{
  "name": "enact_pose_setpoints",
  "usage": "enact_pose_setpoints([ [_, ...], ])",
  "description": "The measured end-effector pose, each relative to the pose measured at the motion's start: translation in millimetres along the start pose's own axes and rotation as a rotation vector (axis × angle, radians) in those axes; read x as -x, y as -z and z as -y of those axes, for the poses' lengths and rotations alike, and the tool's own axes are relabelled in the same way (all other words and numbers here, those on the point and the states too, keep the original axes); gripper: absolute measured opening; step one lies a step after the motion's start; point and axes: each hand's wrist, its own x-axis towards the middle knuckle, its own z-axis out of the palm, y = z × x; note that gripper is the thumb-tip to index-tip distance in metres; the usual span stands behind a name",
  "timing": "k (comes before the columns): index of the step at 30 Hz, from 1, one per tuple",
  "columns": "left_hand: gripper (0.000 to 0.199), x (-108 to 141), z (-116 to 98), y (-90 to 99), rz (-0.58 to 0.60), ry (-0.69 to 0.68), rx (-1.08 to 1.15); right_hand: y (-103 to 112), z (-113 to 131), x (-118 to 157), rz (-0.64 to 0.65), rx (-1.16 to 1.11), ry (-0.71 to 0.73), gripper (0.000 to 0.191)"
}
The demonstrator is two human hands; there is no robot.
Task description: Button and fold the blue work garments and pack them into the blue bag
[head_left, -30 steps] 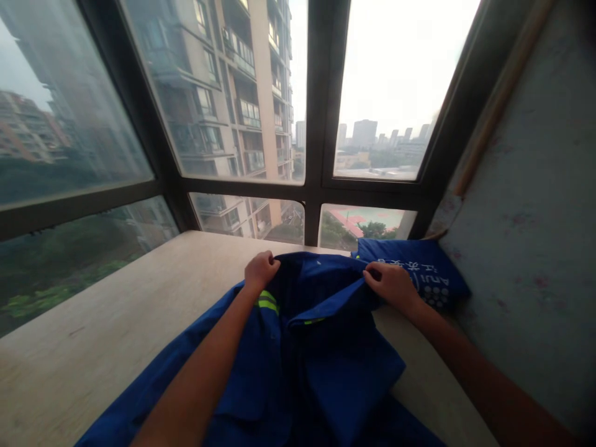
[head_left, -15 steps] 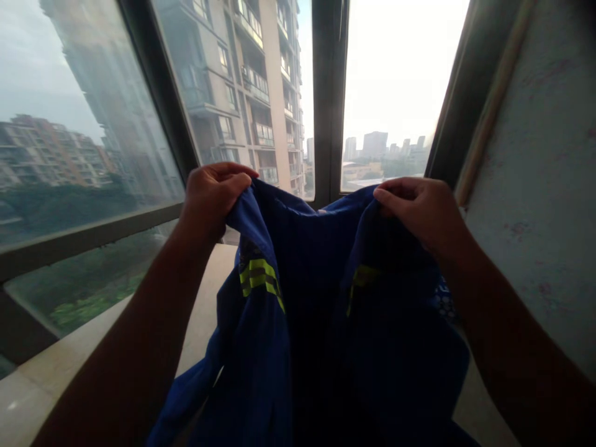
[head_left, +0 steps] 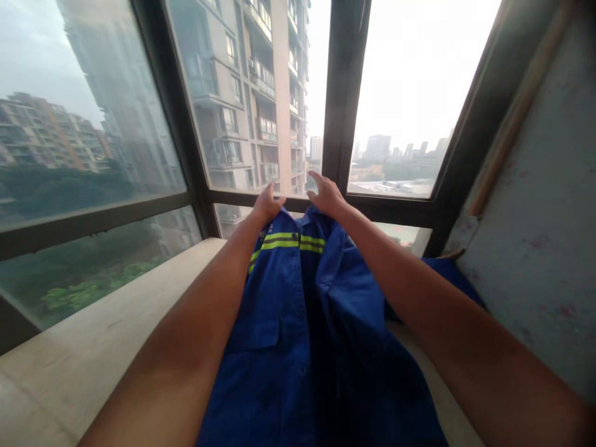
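Observation:
A blue work jacket [head_left: 261, 298] with yellow-green reflective stripes lies front side up, its collar toward the window and its hem toward me. Buttons run down the front edge, and a flap pocket shows on the left. At the left of the collar is my left hand [head_left: 268, 205], thumb and fingers apart, close against the cloth. My right hand [head_left: 327, 196] is over the right side of the collar, with its thumb and fingers spread. No cloth shows between the fingers of either hand. My right forearm crosses above part of the jacket's right side.
The jacket rests on a pale stone window ledge [head_left: 139, 298]. Dark window frames [head_left: 344, 99] stand around the far side and left. A flowered wall [head_left: 535, 248] bounds the right, with more blue cloth [head_left: 449, 276] near its foot.
Both hands have moved forward, down and closer together, and their fingers have come off the collar. The jacket, held up and spread before, now lies with its front panels nearly together.

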Motion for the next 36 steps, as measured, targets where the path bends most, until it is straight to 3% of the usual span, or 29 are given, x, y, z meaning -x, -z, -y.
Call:
enact_pose_setpoints([
  [4,0.037,72,48,-30.9,0.19,0.017,-0.035,-16,-28,64,0.126,-0.003,-0.036,0.037],
  [7,0.039,161,84,-52.3,0.364,0.02,-0.076,-23,-58,143,0.204,-0.018,-0.085,0.03],
  [9,0.037,233,104,-67.8,0.566,-0.019,-0.176,-28,-79,210,0.268,-0.036,-0.125,0.025],
  [13,0.051,366,122,-100.4,0.618,-0.103,-0.292,-41,-100,349,0.349,-0.075,-0.287,0.034],
  [16,0.061,425,125,-118.8,0.557,-0.236,-0.376,-53,-93,426,0.365,0.005,-0.284,0.043],
  [18,0.066,442,126,-124.9,0.493,-0.314,-0.425,-62,-82,457,0.37,0.097,-0.232,0.052],
  [21,0.069,446,128,-126.0,0.417,-0.352,-0.459,-76,-65,475,0.343,0.205,-0.196,0.063],
  [28,0.066,442,134,-123.7,0.38,-0.399,-0.479,-95,-47,475,0.234,0.258,-0.167,0.066],
  [36,0.058,441,133,-124.4,0.383,-0.371,-0.48,-95,-49,481,0.093,0.153,-0.174,0.071],
])
